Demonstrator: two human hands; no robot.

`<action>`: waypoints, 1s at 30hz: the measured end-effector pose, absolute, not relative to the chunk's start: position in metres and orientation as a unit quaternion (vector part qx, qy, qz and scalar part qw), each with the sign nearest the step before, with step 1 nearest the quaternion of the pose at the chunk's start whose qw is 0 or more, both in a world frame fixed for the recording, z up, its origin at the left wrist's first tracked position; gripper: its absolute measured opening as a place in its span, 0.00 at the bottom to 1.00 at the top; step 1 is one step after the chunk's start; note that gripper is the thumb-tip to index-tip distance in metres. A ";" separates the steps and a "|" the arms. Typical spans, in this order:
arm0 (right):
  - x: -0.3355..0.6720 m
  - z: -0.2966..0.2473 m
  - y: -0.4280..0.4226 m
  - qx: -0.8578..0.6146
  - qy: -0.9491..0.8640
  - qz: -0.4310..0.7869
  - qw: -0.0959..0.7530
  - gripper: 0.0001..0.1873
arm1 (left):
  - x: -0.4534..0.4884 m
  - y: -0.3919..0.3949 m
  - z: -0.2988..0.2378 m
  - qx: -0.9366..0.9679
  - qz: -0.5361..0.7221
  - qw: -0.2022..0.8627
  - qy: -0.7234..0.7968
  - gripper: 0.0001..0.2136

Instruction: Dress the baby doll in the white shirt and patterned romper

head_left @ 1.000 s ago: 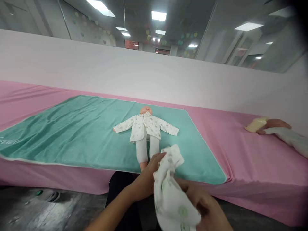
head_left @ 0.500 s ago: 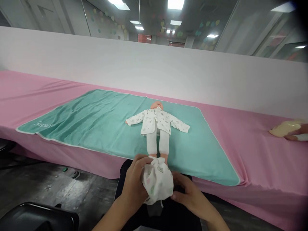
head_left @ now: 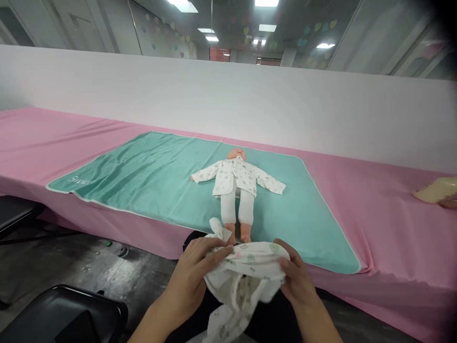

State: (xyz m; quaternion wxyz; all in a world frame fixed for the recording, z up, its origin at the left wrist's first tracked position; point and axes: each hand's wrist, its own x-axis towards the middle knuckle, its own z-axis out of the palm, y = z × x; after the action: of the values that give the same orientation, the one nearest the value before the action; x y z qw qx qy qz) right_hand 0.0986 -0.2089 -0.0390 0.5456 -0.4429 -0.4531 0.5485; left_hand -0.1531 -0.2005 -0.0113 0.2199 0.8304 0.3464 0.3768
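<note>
My left hand (head_left: 193,276) and my right hand (head_left: 298,271) grip the two sides of a white printed cloth (head_left: 252,259), stretched between them over my lap. It is soft, folded and cap-like, with a small knotted end sticking up at the left and a loose part hanging below. Its exact kind is hard to make out. Just beyond it lies a baby doll (head_left: 237,205) on its back, feet towards me. The doll wears a white patterned jacket (head_left: 233,176) and white trousers (head_left: 228,207). A green blanket (head_left: 160,181) is spread under the doll.
A pink cloth (head_left: 374,200) covers the long table, with a white partition (head_left: 228,105) behind it. At the far right, another person's hand (head_left: 449,204) touches a pale yellow object (head_left: 433,190). Black chairs (head_left: 64,314) stand at lower left.
The bunched cloth has been spread wider between my hands, and its underside now shows. My right hand has moved up and right, and its fingers have closed on the edge.
</note>
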 end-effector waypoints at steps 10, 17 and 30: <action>0.073 0.031 -0.207 -0.211 -0.804 0.534 0.154 0.16 | -0.147 -0.207 0.028 0.781 0.185 0.475 0.361 0.21; 0.096 0.036 -0.208 -0.279 -0.826 0.487 0.053 0.18 | -0.137 -0.203 0.004 0.712 0.273 0.589 0.268 0.13; 0.182 0.013 -0.194 -0.408 -0.738 0.411 0.346 0.19 | -0.203 -0.164 0.036 0.716 0.220 0.503 0.432 0.17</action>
State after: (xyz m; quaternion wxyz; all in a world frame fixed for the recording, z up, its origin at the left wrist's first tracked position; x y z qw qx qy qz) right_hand 0.1820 -0.1943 0.0125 0.3458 -0.4081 -0.7381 0.4112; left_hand -0.2030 -0.1643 0.0356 0.5034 0.7156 0.4316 0.2196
